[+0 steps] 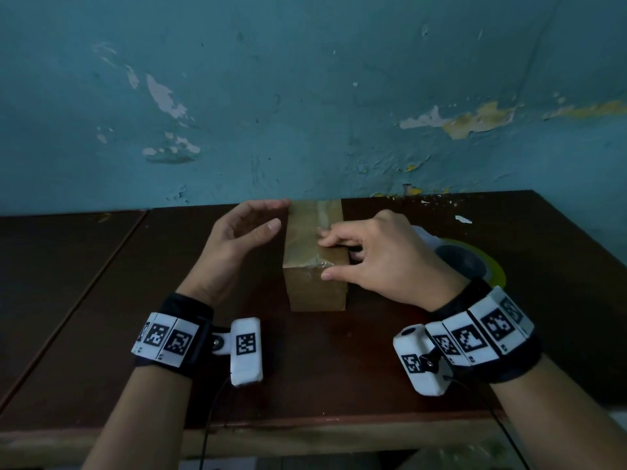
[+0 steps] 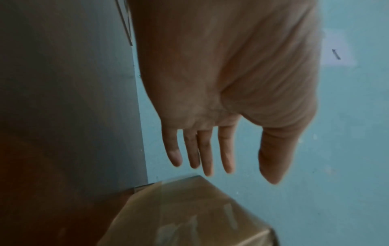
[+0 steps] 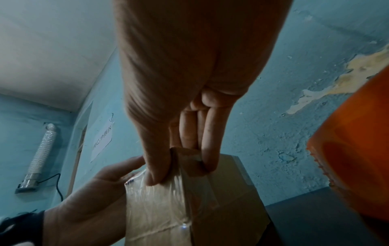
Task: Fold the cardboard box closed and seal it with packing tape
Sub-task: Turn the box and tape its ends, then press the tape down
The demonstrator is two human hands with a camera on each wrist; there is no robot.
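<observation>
Right hand (image 1: 380, 262) grips the near right corner of the cardboard box (image 1: 314, 256), fingers curled over the top, thumb pressing the clear tape (image 3: 155, 199) down the front face; left hand (image 1: 237, 245) hovers released, fingers straight, just beside the box's left side (not touching, as far as visible). Box stands closed on the worktop (image 1: 101, 300) near the wall, tape roll (image 1: 475, 262) behind the right hand. To finish well: brace the left side, then rub the wrinkled tape flat from the edge outward.

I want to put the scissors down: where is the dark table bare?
Bare: left of the left hand, and the front strip before the taped cardboard box. Crowded: right of the box, where the right hand and yellow-rimmed tape roll sit.
</observation>
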